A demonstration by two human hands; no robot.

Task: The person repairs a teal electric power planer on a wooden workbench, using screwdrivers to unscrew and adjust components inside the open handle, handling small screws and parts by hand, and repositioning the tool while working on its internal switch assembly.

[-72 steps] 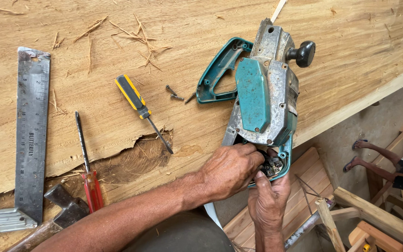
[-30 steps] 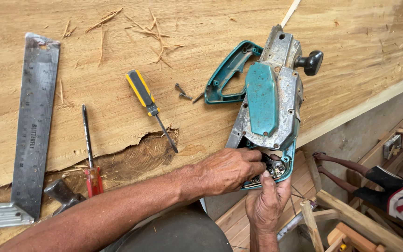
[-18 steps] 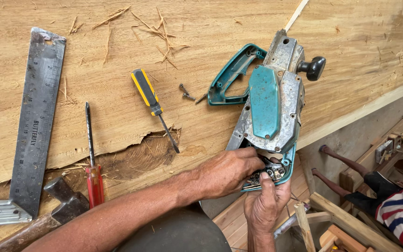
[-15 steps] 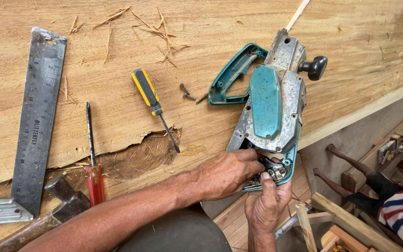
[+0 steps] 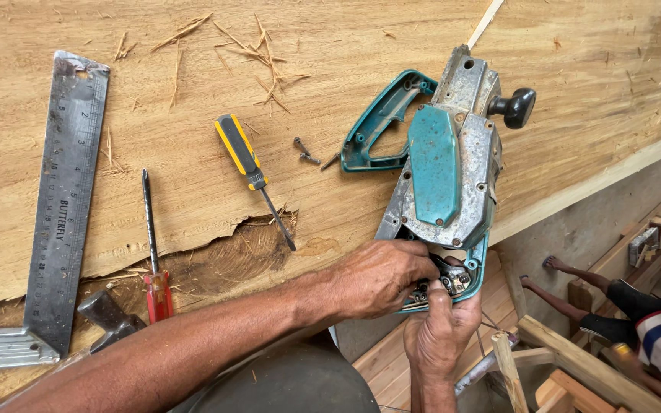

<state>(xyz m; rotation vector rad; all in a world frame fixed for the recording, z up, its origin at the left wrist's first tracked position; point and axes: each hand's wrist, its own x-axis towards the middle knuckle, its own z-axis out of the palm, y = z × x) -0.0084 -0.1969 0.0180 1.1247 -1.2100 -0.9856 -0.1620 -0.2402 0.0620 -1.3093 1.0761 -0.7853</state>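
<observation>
Two hands are working at one end: we're laying the electric planer (image 5: 445, 183) on the wood slab (image 5: 193, 92), end overhanging for access. Left hand (image 5: 380, 279) is pinching inside the opened housing; right hand (image 5: 441, 333) is bracing beneath, thumb pressing.

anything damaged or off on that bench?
Yes. The pale wooden slab has a torn, ragged break along its near edge, under the yellow-and-black screwdriver. The teal-and-grey electric planer lies open at its near end, where both hands work; loose screws lie beside it.
</observation>
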